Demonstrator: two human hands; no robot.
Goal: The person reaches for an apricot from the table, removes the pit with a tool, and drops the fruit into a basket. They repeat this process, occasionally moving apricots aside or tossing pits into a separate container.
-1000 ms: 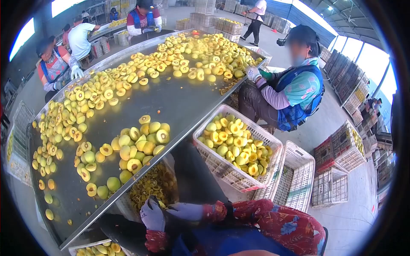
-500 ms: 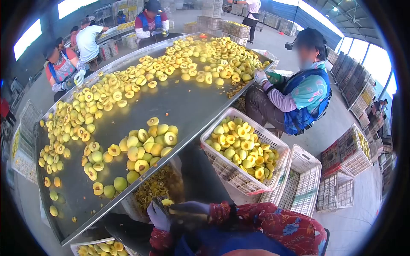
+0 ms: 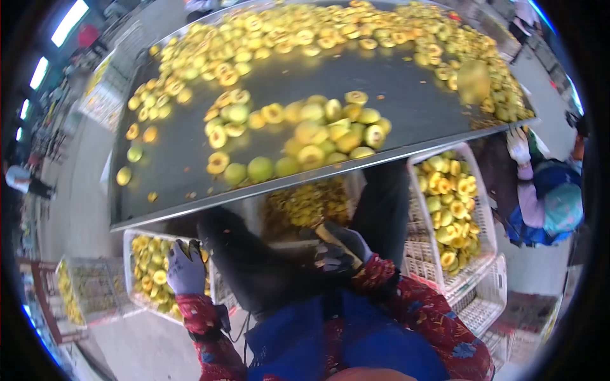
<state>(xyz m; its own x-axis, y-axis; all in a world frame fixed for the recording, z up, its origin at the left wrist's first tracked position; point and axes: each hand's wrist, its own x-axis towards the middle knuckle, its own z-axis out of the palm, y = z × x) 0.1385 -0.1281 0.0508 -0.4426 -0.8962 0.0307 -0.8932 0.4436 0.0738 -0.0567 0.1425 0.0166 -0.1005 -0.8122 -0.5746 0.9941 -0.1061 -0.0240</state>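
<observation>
The halved fruit (image 3: 151,254) nearest to the hands lies heaped in a white plastic crate (image 3: 129,260) by the left knee, and the left hand (image 3: 187,272) is now right over that crate's inner side. Half a second ago both hands were together above the lap with a piece of fruit between them; since then the left has swung out sideways, and the view has turned with it, so the joint handling looks broken off. Its dark-tipped fingers are parted and loosely curved; no fruit shows in them, though the palm is partly hidden. The right hand (image 3: 348,240) has stayed near the lap, curled round a slim, tan, stick-like tool (image 3: 340,246), whose kind I cannot tell. Beyond it sits a bin of scraps (image 3: 308,206), a moist, ragged mass of yellow and brown bits. Above, the surface (image 3: 356,73) is smooth dull grey metal with a straight raised lip, carrying a loose cluster of fruit (image 3: 311,130) along the near edge: rounded yellow-green skins, some cut faces with brown centres. A long bank of fruit (image 3: 286,32) lines the far side. To the right, cup-shaped halves fill a slotted crate (image 3: 424,244), and past it is a co-worker's pale-gloved hand (image 3: 518,146).
</observation>
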